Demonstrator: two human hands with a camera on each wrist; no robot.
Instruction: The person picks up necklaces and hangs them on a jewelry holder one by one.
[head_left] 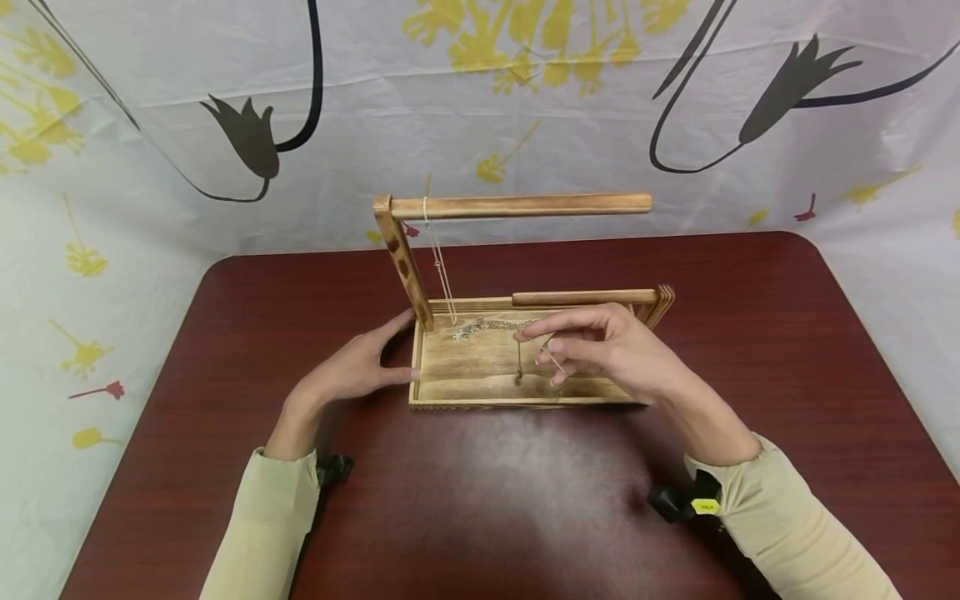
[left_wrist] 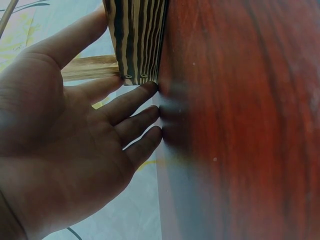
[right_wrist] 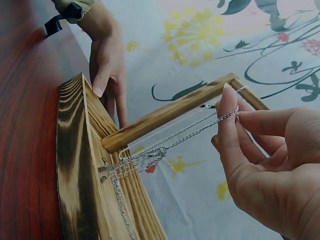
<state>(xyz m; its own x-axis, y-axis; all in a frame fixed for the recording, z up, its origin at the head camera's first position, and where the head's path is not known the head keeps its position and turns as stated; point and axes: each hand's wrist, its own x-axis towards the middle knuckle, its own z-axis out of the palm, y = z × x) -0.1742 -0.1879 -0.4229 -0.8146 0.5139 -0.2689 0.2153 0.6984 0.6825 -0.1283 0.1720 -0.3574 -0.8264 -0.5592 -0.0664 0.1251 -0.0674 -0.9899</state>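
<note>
Head view: your work is at the centre of the frame, where a wooden tray (head_left: 457, 358) sits on the desk (head_left: 480, 500). A post at the tray's left end carries a horizontal bar (head_left: 517, 206) across the upper centre; one pale necklace (head_left: 438, 262) hangs from it, close to the post.

Left hand (head_left: 356, 362), left of centre: fingers and thumb spread, set against the tray's left end, gripping nothing. Right hand (head_left: 607, 350), right of centre: thumb and forefinger nearly closed, pinching a thin chain (right_wrist: 200, 129) that dangles over the tray. Loose chains (head_left: 487, 327) lie along the tray's rear. You cannot tell from these views whether the pinched chain is free of them.

Step in hand, as judged: sorting out a chain for hanging while the tray is steadied. The next move probably calls for checking for snags, then raising the chain to the bar's free right end. Maintain the pinch and left-side support; avoid knocking the hung necklace.
</note>
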